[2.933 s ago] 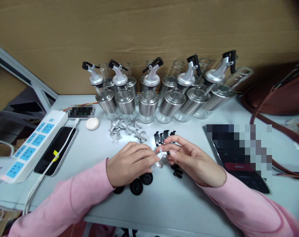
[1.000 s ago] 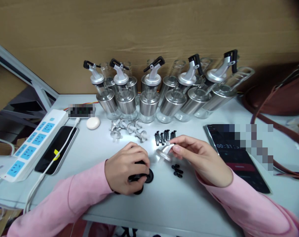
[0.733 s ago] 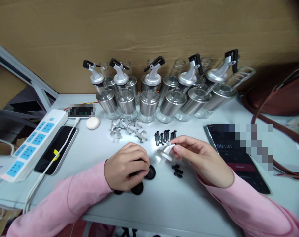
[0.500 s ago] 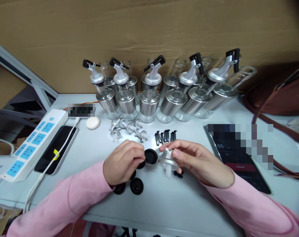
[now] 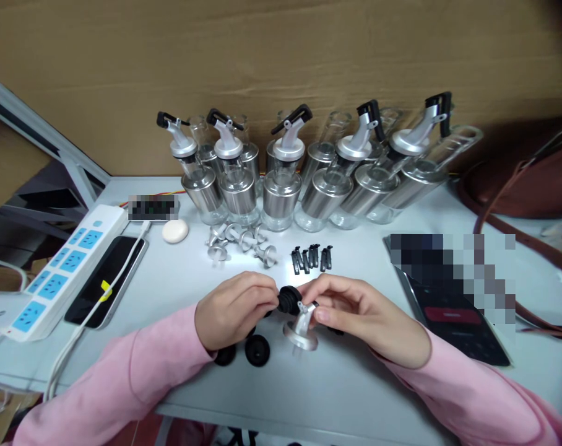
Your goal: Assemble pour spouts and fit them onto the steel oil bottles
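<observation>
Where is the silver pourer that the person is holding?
In the head view, the silver pourer is held by the right hand, below the picture's centre and just below the black stopper that the left hand holds.

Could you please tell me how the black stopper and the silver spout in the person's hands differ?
The stopper is black, while the spout is mostly silver. The stopper is squat and ribbed, whereas the spout has a slim neck rising from a wide disc. The left hand holds the stopper; the right hand holds the spout. Both are held close together.
</observation>
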Motion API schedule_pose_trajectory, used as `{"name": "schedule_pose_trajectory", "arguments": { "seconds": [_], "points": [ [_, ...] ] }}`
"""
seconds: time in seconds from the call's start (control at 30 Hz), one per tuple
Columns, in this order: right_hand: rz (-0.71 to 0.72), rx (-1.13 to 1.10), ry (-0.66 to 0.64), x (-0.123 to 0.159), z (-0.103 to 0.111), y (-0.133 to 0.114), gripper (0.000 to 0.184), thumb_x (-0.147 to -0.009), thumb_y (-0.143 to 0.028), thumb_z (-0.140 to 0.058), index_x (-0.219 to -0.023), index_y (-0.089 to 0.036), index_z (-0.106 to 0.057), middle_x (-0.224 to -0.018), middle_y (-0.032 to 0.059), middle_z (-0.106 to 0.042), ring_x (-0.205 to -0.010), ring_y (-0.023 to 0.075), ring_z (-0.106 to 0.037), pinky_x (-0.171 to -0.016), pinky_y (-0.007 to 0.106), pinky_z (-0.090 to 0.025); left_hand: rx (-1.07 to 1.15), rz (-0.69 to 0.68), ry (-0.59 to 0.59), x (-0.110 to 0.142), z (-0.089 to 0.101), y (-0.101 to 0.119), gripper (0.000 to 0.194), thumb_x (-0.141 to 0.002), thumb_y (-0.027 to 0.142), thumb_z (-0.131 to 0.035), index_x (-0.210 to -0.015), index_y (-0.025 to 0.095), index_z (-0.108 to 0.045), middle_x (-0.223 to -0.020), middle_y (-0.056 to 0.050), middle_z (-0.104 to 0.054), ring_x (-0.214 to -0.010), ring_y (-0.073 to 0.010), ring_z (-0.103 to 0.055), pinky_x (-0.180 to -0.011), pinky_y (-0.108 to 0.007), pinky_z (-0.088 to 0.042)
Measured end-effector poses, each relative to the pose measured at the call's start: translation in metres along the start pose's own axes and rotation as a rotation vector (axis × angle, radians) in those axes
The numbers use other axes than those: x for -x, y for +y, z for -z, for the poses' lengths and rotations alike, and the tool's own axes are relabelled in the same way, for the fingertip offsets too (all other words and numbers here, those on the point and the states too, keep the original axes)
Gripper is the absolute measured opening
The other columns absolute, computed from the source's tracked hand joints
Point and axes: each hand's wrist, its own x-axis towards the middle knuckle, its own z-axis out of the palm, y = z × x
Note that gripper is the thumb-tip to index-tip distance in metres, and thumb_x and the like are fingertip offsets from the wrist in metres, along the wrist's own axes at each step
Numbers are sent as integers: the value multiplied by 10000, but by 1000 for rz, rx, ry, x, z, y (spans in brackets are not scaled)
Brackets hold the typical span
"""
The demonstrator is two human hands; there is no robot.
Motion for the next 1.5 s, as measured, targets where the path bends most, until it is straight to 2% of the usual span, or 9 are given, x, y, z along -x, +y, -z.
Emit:
{"name": "schedule_pose_trajectory", "arguments": {
  "seconds": [0.17,0.33,0.43,0.6,0.83,0.9,1.07,1.27,1.5],
  "points": [
    [43,69,47,0,-1,0,184,-733,-337,-717,-808,-184,-647,-899,25,-653,-760,89,-608,-740,208,-490,39,-6,20,-1,-1,-3,23,-874,133,-539,-853,137,-532,-822,-77,-631,-788,-151,-587,-752,-302,-522],
    [65,120,42,1,0,0,184,-752,-349,-696,-823,-187,-647,-1022,62,-658,-858,123,-630,-810,253,-490,-9,-2,45,0,0,-6,100,-882,146,-545,-981,127,-545,-831,-60,-657,-789,-142,-592,-795,-303,-495],
    [98,128,24,2,0,0,161,-770,-339,-680,-831,-194,-648,-1041,66,-658,-886,129,-630,-825,264,-489,-38,-10,8,0,1,-7,118,-895,150,-523,-1008,124,-544,-863,-60,-671,-792,-136,-606,-830,-307,-475],
    [136,155,21,2,0,1,148,-772,-324,-679,-828,-190,-650,-1007,69,-661,-870,138,-630,-810,280,-499,-27,-33,-39,0,0,-8,137,-899,125,-501,-1029,132,-546,-902,-66,-678,-824,-134,-619,-837,-302,-464],
    [204,137,33,2,-1,-2,123,-784,-310,-674,-840,-201,-668,-952,55,-685,-863,129,-646,-808,255,-505,-26,-12,-18,0,0,-6,104,-910,137,-482,-995,152,-539,-889,-55,-683,-802,-125,-626,-851,-310,-444],
    [250,145,73,2,-1,-3,118,-768,-308,-692,-817,-201,-682,-915,49,-688,-840,125,-644,-778,235,-510,-38,-9,-14,0,0,-5,99,-912,137,-475,-989,149,-537,-889,-58,-682,-811,-125,-627,-864,-314,-432],
    [312,84,203,1,4,-5,115,-744,-300,-720,-803,-208,-687,-697,4,-678,-603,90,-626,-589,189,-515,-47,-6,0,0,0,-6,86,-907,125,-477,-971,143,-531,-882,-56,-680,-809,-121,-631,-887,-325,-409],
    [323,39,349,-3,7,-3,172,-718,-324,-741,-770,-188,-649,-646,14,-705,-598,122,-666,-588,218,-547,-58,-2,8,-1,1,-6,98,-918,138,-456,-989,161,-519,-884,-53,-685,-807,-128,-639,-895,-348,-399],
    [330,115,385,-4,2,-2,165,-702,-299,-752,-735,-184,-639,-651,24,-721,-623,144,-696,-623,240,-577,-52,-2,8,-2,1,-5,80,-919,152,-461,-973,154,-519,-869,-51,-681,-787,-127,-638,-900,-346,-388]
  ]
}}
